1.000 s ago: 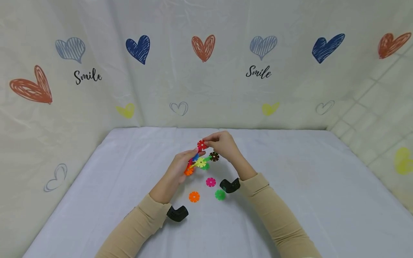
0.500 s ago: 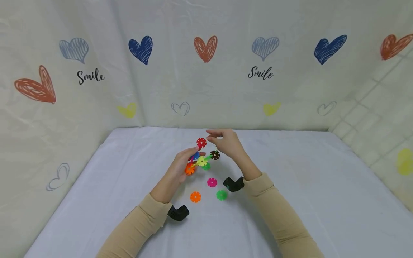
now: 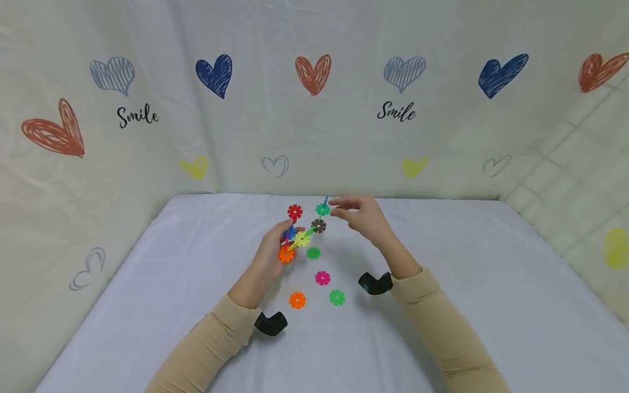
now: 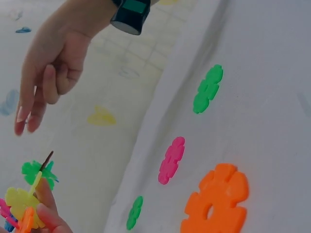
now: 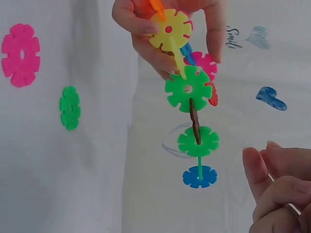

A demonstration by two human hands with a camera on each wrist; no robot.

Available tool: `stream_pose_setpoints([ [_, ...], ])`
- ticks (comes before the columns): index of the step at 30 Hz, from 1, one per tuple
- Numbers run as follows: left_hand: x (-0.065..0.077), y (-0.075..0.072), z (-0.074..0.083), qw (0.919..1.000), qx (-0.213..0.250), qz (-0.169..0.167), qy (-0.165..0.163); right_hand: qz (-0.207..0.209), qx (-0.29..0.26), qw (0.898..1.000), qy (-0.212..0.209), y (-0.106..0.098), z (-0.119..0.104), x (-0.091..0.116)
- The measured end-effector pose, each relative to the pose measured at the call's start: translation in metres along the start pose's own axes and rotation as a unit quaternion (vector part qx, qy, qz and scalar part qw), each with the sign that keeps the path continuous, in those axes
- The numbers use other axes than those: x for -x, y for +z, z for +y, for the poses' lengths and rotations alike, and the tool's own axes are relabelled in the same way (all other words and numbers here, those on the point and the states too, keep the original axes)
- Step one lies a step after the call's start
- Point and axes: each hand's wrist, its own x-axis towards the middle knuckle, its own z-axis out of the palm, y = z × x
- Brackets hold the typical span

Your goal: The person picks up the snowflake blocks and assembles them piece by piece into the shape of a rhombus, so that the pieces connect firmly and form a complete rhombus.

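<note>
My left hand [image 3: 270, 248] holds a branching chain of slotted plastic flower discs above the table. Its fingers grip near the orange disc [image 3: 286, 254] and blue disc [image 3: 289, 232], and partly hide them. A red disc [image 3: 295, 212] tops one branch. Along the other run a yellow disc [image 5: 170, 30], a green disc [image 5: 188, 89], a brown disc [image 3: 318, 226], another green disc [image 5: 198, 141] and, at its end, a blue disc [image 5: 199, 176]. Just right of that end is my right hand [image 3: 363, 215], fingers bent, holding nothing and apart from the chain in the right wrist view.
Loose on the white-covered table [image 3: 491, 305] lie an orange disc [image 3: 297, 300], a pink disc [image 3: 322, 278] and two green discs [image 3: 337, 297], one nearer the hands. Black wrist cameras [image 3: 271, 323] stick out from both sleeves. A heart-printed curtain [image 3: 344, 136] stands behind.
My right hand has let go of the red disc and moved right. The chain has turned in my left hand; its green and blue end now points up beside the right fingertips.
</note>
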Motion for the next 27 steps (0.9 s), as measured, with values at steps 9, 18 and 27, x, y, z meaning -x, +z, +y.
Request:
stream_pose_setpoints([
  [9,0.000,-0.002,-0.001,0.9995,0.027,0.018,-0.001,-0.091,0.075,0.993,-0.026,-0.001,0.012,0.023],
  [18,0.001,-0.002,-0.001,0.9988,0.044,-0.015,0.014,-0.247,0.144,0.958,-0.015,0.008,0.028,0.044],
  [27,0.001,-0.002,-0.001,0.9995,0.029,-0.010,0.009,-0.298,0.210,0.931,-0.006,0.020,0.041,0.059],
])
